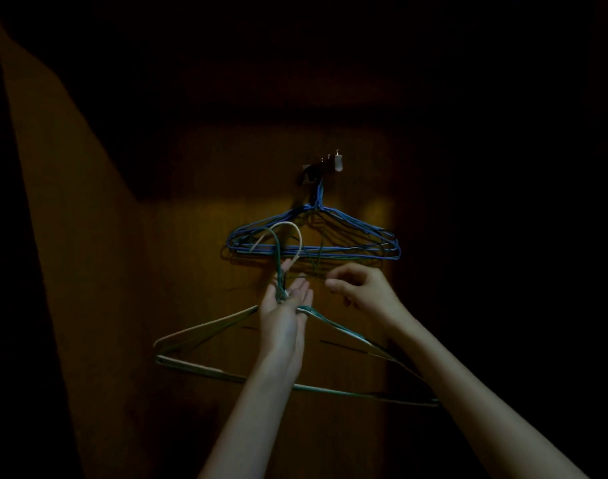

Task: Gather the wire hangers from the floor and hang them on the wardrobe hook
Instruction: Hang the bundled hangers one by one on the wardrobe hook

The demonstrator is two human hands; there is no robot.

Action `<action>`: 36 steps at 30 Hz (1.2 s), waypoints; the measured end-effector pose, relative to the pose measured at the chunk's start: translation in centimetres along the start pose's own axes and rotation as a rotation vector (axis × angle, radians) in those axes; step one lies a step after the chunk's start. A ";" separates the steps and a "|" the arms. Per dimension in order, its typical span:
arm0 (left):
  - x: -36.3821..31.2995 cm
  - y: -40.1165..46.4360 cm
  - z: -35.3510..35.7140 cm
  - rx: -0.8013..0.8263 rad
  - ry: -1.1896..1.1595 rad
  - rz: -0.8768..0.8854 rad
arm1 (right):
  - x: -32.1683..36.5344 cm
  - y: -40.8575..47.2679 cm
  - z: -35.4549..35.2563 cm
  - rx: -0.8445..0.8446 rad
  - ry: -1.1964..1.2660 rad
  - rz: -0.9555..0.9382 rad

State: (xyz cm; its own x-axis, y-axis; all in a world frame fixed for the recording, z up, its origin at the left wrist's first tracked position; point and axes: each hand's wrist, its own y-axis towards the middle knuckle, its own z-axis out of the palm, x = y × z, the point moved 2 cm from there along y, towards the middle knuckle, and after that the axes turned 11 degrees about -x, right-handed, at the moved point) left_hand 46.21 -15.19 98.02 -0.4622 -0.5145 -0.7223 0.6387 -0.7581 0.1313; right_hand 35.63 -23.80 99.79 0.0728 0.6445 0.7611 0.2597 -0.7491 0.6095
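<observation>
Item 1: hook rack (325, 166), upper centre of frame, on the wardrobe door (192, 305).

Item 2: blue hangers (313, 236), already hung there, long axis level across the frame.

Item 3: green and cream hangers (206, 326), lower centre, a bunch with necks together and bars running left to right, slightly tilted; their hook ends (282, 236) rise in front of the blue set.

Item 4: my left hand (285, 305), the working grip, appears to hold the bunch at the necks, fingers loosely extended upward; how firmly, I cannot tell.

Item 5: my right hand (361, 288), just right of it, fingers curled, holding nothing I can see.

Bearing: the rack lies above and slightly right of the left hand, the nearer one; I judge a lift up and right comes next.
</observation>
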 end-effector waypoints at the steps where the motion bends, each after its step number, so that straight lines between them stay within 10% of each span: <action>1: -0.1 0.1 0.2 0.003 0.003 0.004 | -0.3 -0.2 -0.5 -0.007 0.003 0.003; 22: -1.5 4.1 4.3 0.038 -0.044 0.096 | -0.9 5.0 -6.6 -0.481 -0.048 -0.185; 36: -2.1 8.3 4.8 0.008 -0.014 0.182 | -5.8 14.1 -4.7 -0.497 -0.095 -0.111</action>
State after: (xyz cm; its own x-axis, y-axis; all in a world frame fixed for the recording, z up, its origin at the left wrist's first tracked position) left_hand 49.52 -22.36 103.86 -0.3482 -0.6491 -0.6764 0.7076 -0.6552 0.2645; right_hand 34.33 -38.80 105.04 0.1642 0.7183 0.6760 -0.2162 -0.6424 0.7352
